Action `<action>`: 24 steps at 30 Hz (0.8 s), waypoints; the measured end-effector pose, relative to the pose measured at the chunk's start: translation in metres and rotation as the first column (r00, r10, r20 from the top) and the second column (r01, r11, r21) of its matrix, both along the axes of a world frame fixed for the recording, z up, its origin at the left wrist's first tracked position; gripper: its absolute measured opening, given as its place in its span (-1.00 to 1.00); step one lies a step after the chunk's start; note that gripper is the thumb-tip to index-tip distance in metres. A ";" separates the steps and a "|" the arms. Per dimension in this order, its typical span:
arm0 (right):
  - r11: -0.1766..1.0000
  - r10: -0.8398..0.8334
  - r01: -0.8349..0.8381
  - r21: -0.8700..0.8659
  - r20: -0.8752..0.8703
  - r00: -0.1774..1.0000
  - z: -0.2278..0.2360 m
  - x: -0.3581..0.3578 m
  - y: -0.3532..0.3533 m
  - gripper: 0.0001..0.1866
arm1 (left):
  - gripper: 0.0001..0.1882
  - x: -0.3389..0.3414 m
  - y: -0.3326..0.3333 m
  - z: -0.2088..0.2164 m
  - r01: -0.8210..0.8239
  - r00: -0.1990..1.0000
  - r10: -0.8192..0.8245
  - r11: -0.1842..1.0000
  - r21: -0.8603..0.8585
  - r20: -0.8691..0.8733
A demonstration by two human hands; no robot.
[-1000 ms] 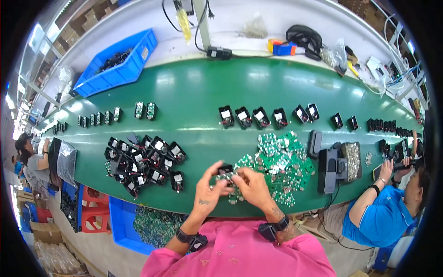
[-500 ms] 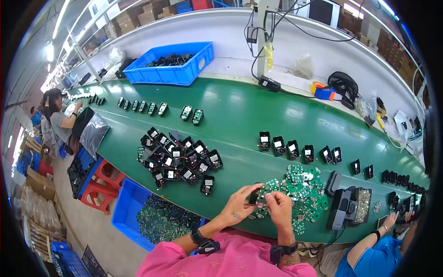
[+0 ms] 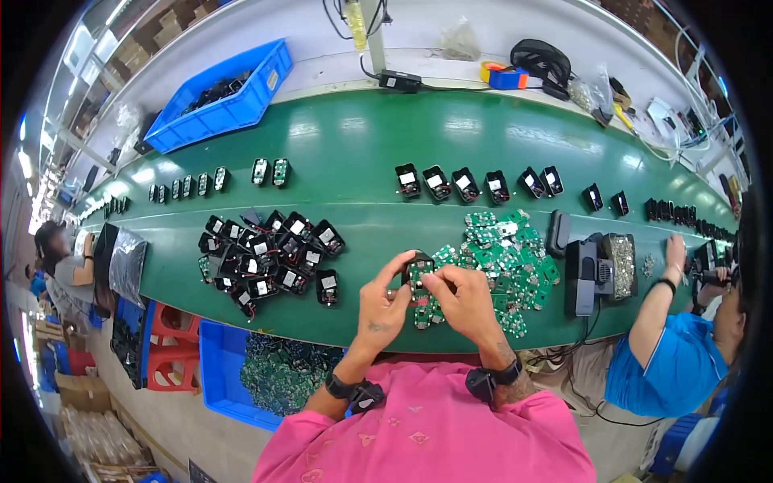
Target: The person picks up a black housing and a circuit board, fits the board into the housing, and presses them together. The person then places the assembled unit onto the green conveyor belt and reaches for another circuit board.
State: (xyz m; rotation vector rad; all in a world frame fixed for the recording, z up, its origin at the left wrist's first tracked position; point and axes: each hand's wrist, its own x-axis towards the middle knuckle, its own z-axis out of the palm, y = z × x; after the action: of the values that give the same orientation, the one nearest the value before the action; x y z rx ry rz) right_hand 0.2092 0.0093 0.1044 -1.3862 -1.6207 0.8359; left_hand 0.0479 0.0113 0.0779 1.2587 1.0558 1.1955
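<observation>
My left hand (image 3: pixel 385 310) holds a small black plastic housing (image 3: pixel 417 266) just above the near edge of the green conveyor belt (image 3: pixel 362 137). My right hand (image 3: pixel 465 299) presses a green circuit board (image 3: pixel 416 278) into that housing with its fingertips. Both hands meet over the belt, with a pile of loose green circuit boards (image 3: pixel 503 253) just to the right of them. A heap of black housings (image 3: pixel 270 253) lies to the left of my left hand.
A row of filled black housings (image 3: pixel 475 183) runs along the belt's middle. A blue bin of circuit boards (image 3: pixel 270 374) sits below the belt at left. Another blue bin (image 3: pixel 221 97) stands at the far side. A person in blue (image 3: pixel 672 354) works at right beside a black fixture (image 3: pixel 600 270).
The camera view has swung back and forth. My hands stay together on the housing and board, held a little higher over the belt's near edge.
</observation>
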 end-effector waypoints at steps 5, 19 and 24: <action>0.996 -0.074 0.071 0.049 0.073 0.995 -0.008 -0.007 0.001 -0.74 | -0.54 -0.008 0.004 0.013 0.137 0.973 -0.122 0.988 -0.064 0.196; 0.978 0.148 -0.148 -0.145 -0.015 0.989 0.003 -0.017 0.021 -0.52 | -0.63 -0.013 0.020 -0.002 0.147 0.954 -0.086 0.969 -0.200 0.287; 0.992 0.091 -0.090 -0.087 0.004 0.996 -0.005 -0.029 0.029 -0.55 | -0.67 -0.007 0.029 -0.010 0.042 0.961 0.007 0.984 -0.171 0.278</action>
State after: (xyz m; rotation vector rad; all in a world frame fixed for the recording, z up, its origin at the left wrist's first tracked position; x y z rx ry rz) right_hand 0.1799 0.0380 0.0992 -1.3855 -1.6814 0.9643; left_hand 0.0405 0.0401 0.0681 0.9307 0.9173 1.1977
